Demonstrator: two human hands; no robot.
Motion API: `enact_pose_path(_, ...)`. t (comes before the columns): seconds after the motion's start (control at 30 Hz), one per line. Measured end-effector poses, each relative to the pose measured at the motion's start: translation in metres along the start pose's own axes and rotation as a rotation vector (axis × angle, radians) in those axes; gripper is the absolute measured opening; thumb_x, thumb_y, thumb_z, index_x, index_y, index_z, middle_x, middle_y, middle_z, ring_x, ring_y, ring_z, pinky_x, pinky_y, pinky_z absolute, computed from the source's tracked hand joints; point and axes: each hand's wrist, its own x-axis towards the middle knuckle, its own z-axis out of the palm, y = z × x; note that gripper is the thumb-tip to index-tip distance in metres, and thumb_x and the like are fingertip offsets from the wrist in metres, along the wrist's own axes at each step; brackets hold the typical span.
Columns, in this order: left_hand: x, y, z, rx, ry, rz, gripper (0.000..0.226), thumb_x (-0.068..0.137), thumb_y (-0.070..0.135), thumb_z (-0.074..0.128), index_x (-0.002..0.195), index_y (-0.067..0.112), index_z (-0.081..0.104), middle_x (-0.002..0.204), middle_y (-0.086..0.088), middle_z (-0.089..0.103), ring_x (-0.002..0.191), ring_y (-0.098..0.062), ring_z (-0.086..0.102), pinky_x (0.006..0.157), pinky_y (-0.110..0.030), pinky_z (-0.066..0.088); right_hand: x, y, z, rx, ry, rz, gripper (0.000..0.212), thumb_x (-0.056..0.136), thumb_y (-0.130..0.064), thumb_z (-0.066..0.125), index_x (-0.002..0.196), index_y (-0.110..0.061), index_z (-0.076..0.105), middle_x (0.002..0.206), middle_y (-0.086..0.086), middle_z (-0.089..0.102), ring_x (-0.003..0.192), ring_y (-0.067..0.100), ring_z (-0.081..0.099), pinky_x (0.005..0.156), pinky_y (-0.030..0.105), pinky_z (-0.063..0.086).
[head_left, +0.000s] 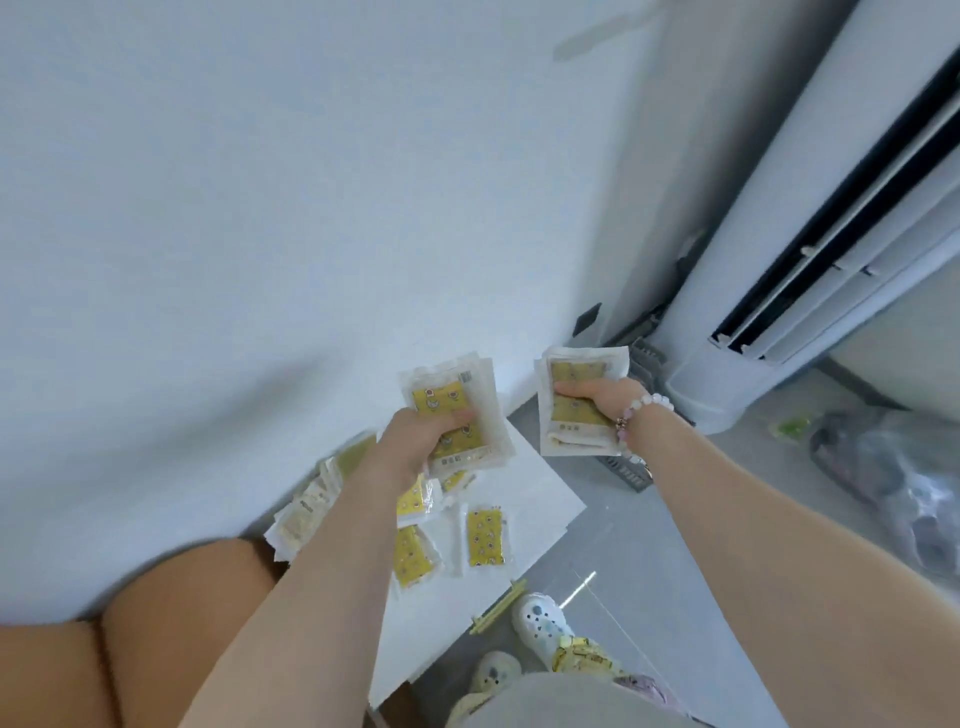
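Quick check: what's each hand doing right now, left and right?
Left hand: closed, gripping a stack of yellow packets.
Right hand: closed, gripping a second stack of yellow packets.

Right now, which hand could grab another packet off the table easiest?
Probably the left hand: it hovers over the loose packets, while the right hand is beyond the table edge.

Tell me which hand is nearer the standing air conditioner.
Right. The right hand, gripping a packet stack, is near the base of the air conditioner; the left hand, gripping another stack, is farther off above the table.
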Motion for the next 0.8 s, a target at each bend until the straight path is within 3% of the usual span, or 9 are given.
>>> enact_pose_path(0.07,0.005,0.008,0.018,0.077,-0.072,0.001,0.014,0.076,0.018,0.077,0.084,0.009,0.07,0.088,-0.01,0.071,0.081,-0.026,0.067,0.088,-0.043,0.052,-0.009,0.011,-0.017,0.084,0.058,0.012,0.045,0.067,-0.032,0.083,0.102,-0.01,0.067,0.087,0.007,0.073,0.078,0.024,0.071,0.076,0.039,0.058)
enact_pose_path(0.2,0.016,0.014,0.061,0.213,-0.188,0.007,0.025,0.075,0.021,0.078,0.093,0.007,0.07,0.093,-0.011,0.072,0.088,-0.028,0.067,0.086,-0.039,0.052,-0.024,0.04,-0.057,0.197,0.167,0.021,0.069,0.038,-0.046,0.084,0.098,-0.016,0.069,0.087,0.006,0.075,0.083,0.027,0.072,0.082,0.048,0.056)
enact_pose_path(0.3,0.017,0.016,0.104,0.338,-0.309,0.023,0.022,0.075,0.019,0.077,0.092,0.007,0.069,0.095,-0.012,0.072,0.094,-0.03,0.066,0.086,-0.04,0.052,-0.046,0.068,-0.089,0.317,0.288,0.045,0.049,0.058,-0.037,0.084,0.099,-0.015,0.068,0.088,0.007,0.074,0.083,0.026,0.072,0.081,0.047,0.057)
enact_pose_path(0.37,0.013,0.014,0.135,0.42,-0.395,0.028,0.024,0.076,0.015,0.076,0.097,0.004,0.069,0.095,-0.014,0.071,0.092,-0.03,0.067,0.087,-0.041,0.053,-0.064,0.088,-0.11,0.389,0.37,0.065,0.047,0.06,-0.035,0.083,0.1,-0.014,0.068,0.088,0.007,0.074,0.084,0.026,0.071,0.082,0.045,0.057)
enact_pose_path(0.47,0.003,0.007,0.18,0.534,-0.547,0.029,0.016,0.078,0.008,0.073,0.093,0.005,0.067,0.079,-0.008,0.072,0.069,-0.02,0.069,0.068,-0.031,0.057,-0.088,0.124,-0.136,0.516,0.472,0.081,0.048,0.06,-0.035,0.083,0.1,-0.013,0.067,0.09,0.007,0.074,0.086,0.026,0.071,0.083,0.044,0.057)
enact_pose_path(0.53,-0.005,-0.002,0.208,0.598,-0.621,0.019,0.009,0.078,0.006,0.072,0.085,0.006,0.067,0.069,-0.004,0.072,0.058,-0.015,0.068,0.059,-0.026,0.057,-0.106,0.149,-0.149,0.581,0.527,0.105,0.055,0.054,-0.039,0.084,0.1,-0.014,0.066,0.092,0.007,0.073,0.087,0.026,0.071,0.084,0.044,0.057)
enact_pose_path(0.67,-0.035,-0.031,0.261,0.724,-0.769,0.016,0.01,0.076,0.007,0.074,0.083,0.006,0.067,0.07,-0.005,0.071,0.056,-0.014,0.068,0.057,-0.024,0.056,-0.136,0.207,-0.172,0.715,0.632,0.13,0.08,0.025,-0.049,0.079,0.097,-0.016,0.067,0.095,0.007,0.073,0.088,0.026,0.071,0.083,0.048,0.056)
enact_pose_path(0.8,-0.078,-0.068,0.307,0.828,-0.91,-0.004,0.012,0.076,0.007,0.074,0.086,0.005,0.068,0.078,-0.008,0.072,0.06,-0.016,0.068,0.058,-0.024,0.057,-0.177,0.266,-0.188,0.87,0.757,0.136,0.08,0.034,-0.045,0.082,0.105,-0.014,0.063,0.098,0.008,0.071,0.089,0.027,0.07,0.083,0.046,0.057)
